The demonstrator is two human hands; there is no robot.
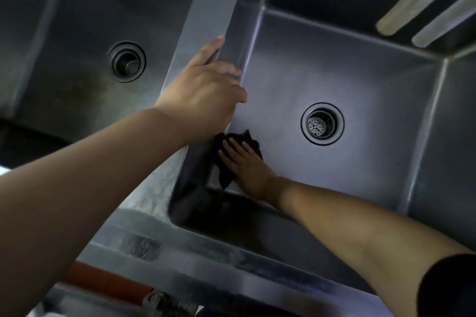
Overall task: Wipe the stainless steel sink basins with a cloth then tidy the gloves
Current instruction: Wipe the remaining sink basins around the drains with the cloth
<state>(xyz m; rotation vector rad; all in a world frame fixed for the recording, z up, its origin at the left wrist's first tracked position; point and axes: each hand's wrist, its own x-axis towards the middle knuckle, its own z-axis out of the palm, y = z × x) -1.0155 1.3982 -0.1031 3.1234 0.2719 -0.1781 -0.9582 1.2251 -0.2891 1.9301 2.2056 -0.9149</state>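
The right hand (243,162) lies flat with fingers spread, pressing a dark cloth (226,159) on the floor of the right basin (347,80), near its left wall. The left hand (206,87) grips the divider (206,15) between the basins, fingers curled over its edge. The left basin (77,33) looks stained around its drain (126,62).

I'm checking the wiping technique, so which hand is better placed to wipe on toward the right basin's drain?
The right hand. It lies flat on the dark cloth on the right basin's floor, near the drain. The left hand grips the divider, bracing.
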